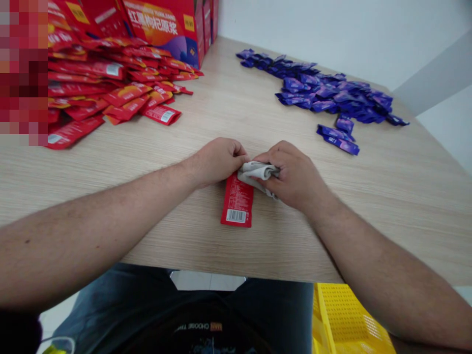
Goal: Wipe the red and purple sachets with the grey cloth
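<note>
Red sachets [110, 93] lay heaped on the bench [368, 231], ahead-left of the fingers [236, 150]. Left hand [217, 161]: fingers together, apparently clamped on the top of a single red sachet [236, 204], grip partly hidden. A grey cloth [258, 172] bunched over that end. Right hand [291, 174]: fingers clamped on the cloth. Purple sachets [317, 86] lay ahead-right.

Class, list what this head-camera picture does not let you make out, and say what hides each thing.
All in the head view:
- Upper end of the red sachet: hidden by the grey cloth and the left hand.
- Right hand's grip: its palm side is turned away.
- Red cartons: cut off by the top edge.
- Red sachet pile: left part blurred by a pixelated patch.
- Purple sachets' print: too small.
</note>
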A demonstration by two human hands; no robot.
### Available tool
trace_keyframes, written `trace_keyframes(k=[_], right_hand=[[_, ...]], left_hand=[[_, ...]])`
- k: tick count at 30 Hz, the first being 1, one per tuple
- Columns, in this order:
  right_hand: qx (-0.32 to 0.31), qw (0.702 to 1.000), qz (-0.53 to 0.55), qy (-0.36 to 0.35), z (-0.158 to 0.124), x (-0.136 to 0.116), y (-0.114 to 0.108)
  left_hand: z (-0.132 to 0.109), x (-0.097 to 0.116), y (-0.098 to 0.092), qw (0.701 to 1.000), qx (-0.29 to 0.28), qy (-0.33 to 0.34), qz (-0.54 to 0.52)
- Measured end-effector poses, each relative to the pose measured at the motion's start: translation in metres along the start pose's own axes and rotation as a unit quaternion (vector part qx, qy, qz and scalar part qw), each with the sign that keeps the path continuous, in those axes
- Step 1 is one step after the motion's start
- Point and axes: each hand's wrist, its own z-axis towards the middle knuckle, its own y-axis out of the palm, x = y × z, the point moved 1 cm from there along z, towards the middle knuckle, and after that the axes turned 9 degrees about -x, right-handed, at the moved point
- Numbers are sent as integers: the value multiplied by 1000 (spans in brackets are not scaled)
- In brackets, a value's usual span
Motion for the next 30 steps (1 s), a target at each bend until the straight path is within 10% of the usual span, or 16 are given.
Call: trace_keyframes(k=[12, 15, 21, 30], right_hand=[[-283, 939, 133, -144, -25, -35, -4], [-237, 944, 200, -108, -24, -11, -22], [46, 988, 123, 83, -21, 39, -38], [44, 975, 100, 196, -18, 67, -25]], left_hand=[[-2, -2, -1, 999, 15, -17, -37], [-1, -6, -1, 997, 23, -18, -77], [-4, -11, -2, 987, -9, -13, -159], [-17, -9, -27, 978, 18, 7, -210]])
